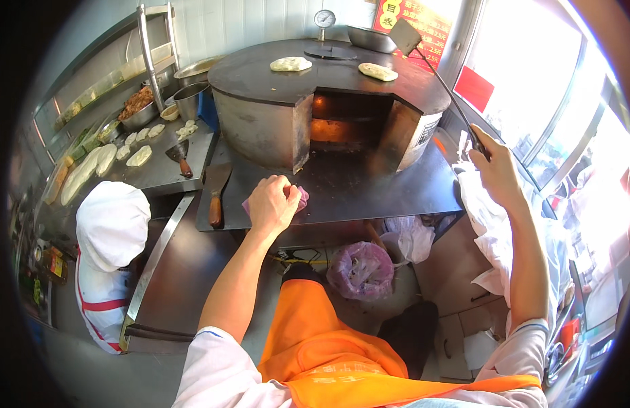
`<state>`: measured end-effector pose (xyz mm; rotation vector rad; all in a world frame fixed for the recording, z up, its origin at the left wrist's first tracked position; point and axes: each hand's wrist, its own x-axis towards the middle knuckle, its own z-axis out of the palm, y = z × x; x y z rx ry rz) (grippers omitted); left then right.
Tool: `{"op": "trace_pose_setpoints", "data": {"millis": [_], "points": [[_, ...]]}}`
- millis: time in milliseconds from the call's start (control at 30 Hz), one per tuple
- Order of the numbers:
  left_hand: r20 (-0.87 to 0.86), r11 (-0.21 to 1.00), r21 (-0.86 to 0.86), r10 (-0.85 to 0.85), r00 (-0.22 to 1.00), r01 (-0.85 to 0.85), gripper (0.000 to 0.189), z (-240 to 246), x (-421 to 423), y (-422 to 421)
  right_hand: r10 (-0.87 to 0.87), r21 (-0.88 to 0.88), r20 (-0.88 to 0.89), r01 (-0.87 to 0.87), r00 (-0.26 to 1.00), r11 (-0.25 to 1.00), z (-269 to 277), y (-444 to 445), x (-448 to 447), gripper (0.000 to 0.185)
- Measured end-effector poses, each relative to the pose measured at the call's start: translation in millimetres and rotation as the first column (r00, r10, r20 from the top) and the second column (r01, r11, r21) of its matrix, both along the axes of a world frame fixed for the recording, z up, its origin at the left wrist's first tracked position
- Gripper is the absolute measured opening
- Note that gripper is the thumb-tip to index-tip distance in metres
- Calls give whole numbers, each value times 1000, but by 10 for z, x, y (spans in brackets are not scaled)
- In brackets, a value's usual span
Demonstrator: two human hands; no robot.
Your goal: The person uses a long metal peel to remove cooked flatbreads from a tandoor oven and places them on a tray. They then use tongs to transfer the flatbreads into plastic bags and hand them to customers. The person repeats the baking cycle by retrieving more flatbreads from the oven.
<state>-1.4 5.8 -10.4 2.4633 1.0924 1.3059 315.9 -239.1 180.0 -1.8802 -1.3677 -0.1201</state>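
My left hand (275, 204) grips a folded pink cloth (302, 199) on the front edge of the dark metal shelf (345, 191). Raised at the right, my right hand (498, 171) is closed around the handle of a long-handled metal turner (450, 94). Its flat blade is up in the air beyond the right rim of a round griddle oven (254, 122). One pale flatbread (290, 64) lies on the griddle top, and a lightly browned flatbread (378, 72) sits right of it. Through the oven's front opening (345, 122) an orange glow shows.
A wooden-handled scraper (216, 196) lies left of my left hand. Another scraper (180, 158) rests on the steel worktop (159, 173) near dough pieces (139, 156). A co-worker in a white cap (113, 224) stands at left. Below the shelf is a pink-lined bin (361, 270).
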Motion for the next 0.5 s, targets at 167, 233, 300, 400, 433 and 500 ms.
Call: {"op": "trace_pose_setpoints", "data": {"millis": [167, 233, 300, 400, 433, 500], "points": [[-8, 999, -31, -5, 1000, 4, 21, 8, -9, -9, 275, 15, -725, -385, 631, 923, 226, -322, -332, 51], [-7, 1000, -22, -10, 1000, 10, 21, 8, -15, -6, 243, -19, -799, -428, 550, 904, 312, -302, -370, 51], [0, 1000, -18, -17, 1000, 17, 22, 1, -15, -4, 135, -70, -869, -388, 476, 919, 420, -214, -358, 50], [21, 1000, -12, -18, 1000, 18, 22, -10, -8, -3, 242, -162, -751, -526, 615, 835, 594, 187, -305, 32], [17, 999, -30, -17, 1000, 17, 21, -19, -6, -12, 225, -218, -689, -493, 689, 842, 585, 422, -314, 27], [25, 1000, -26, -15, 1000, 15, 21, -12, -6, -8, 209, -106, -854, -554, 476, 826, 544, 898, -372, 19]]}}
